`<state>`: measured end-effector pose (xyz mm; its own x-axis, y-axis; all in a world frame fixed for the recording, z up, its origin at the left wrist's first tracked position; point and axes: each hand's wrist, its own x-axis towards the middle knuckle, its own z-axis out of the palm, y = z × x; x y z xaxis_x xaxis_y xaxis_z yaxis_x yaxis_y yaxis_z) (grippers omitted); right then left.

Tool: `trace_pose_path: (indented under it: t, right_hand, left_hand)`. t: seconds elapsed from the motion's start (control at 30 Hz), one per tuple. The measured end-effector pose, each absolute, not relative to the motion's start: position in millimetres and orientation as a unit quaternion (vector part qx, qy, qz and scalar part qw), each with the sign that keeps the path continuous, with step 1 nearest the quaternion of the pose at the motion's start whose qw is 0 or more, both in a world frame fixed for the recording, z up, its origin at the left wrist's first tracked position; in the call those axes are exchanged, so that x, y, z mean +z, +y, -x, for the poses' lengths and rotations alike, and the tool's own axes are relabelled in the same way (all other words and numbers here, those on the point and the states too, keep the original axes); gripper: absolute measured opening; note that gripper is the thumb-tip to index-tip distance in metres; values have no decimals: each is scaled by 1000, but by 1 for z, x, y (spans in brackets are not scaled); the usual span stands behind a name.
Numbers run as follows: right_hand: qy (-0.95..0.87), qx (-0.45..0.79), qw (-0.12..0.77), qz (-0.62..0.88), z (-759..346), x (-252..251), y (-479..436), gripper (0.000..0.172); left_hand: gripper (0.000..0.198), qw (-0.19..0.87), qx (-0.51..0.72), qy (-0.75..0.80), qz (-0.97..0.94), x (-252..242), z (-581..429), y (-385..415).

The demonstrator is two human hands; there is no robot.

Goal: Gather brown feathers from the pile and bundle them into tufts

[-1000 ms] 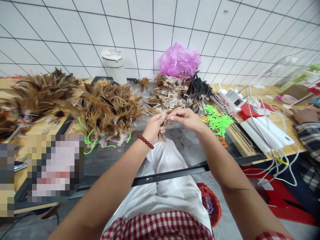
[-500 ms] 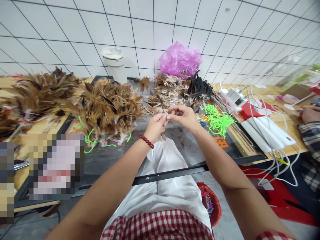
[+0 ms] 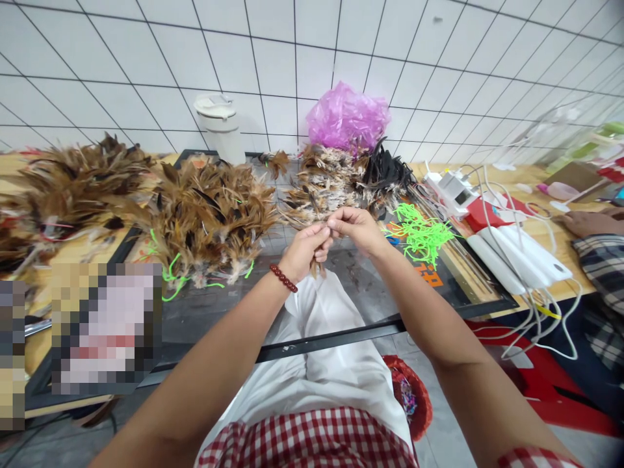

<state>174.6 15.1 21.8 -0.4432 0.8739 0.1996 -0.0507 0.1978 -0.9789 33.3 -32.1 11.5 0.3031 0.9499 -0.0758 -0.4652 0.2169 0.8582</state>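
Note:
My left hand [image 3: 305, 250], with a dark red bead bracelet [image 3: 283, 278] at its wrist, is closed round brown feathers [image 3: 318, 268] whose tips show below the fingers. Its fingertips meet those of my right hand [image 3: 359, 230], which is pinched; whatever lies between them is too small to make out. Just beyond both hands is a pile of pale, fluffy feathers [image 3: 322, 188]. A large heap of brown feathers [image 3: 209, 214] lies to the left, some with green cords at their ends. Bright green cords [image 3: 420, 231] are bunched to the right.
Behind the piles stand a white lidded cup [image 3: 221, 127] and a pink plastic bag [image 3: 347, 117]. Black feathers [image 3: 387, 172] lie beside the bag. White cables and a power strip [image 3: 451, 192] cover the right side, near another person's sleeve [image 3: 602, 260]. A red basket [image 3: 419, 403] is below.
My right fingers have closed in against the left fingertips, and the dark feather that stuck up above them no longer shows. The view has shifted slightly.

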Motion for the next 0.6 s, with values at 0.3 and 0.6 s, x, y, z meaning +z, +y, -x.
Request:
trace_pose_path:
  t: [0.3, 0.6]
  right_hand:
    - [-709, 400, 412, 410, -180, 17, 24, 20]
    - [-875, 98, 191, 433, -198, 15, 28, 14]
  left_hand:
    - [23, 681, 562, 347, -315, 12, -26, -27]
    - [26, 621, 643, 376, -246, 15, -17, -19]
